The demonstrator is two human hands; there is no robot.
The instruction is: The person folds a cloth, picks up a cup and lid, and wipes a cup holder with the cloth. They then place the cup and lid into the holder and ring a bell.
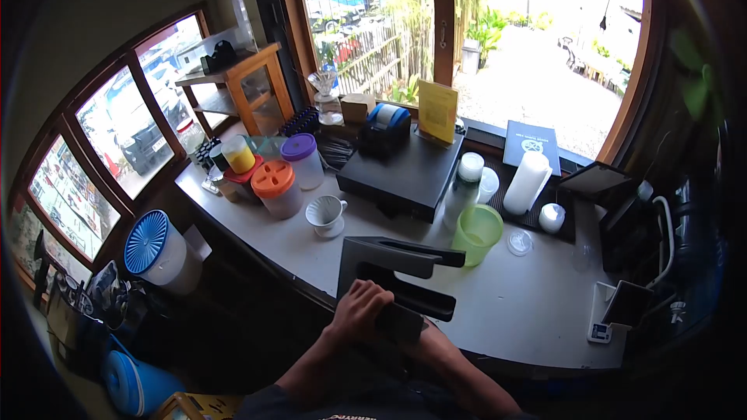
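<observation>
A black bracket-like object (405,257) with two long, slotted arms is held in front of me over the counter's near edge; its exact kind I cannot make out. My left hand (360,311) is closed around its near left part, knuckles up. My right hand (422,340) reaches the same object from the right, its fingers hidden behind it. Just beyond the object stand a white coffee dripper (326,216) and a translucent green cup (477,235). A clear round lid (520,243) lies to the right of the cup.
A black cash drawer (401,173) carries a small blue-and-black printer (387,120) and a yellow sign (437,112). Lidded tubs (278,189) crowd the counter's left end. White cups (527,183) stand in a stack at the right, and a small scale (601,313) sits near the right edge.
</observation>
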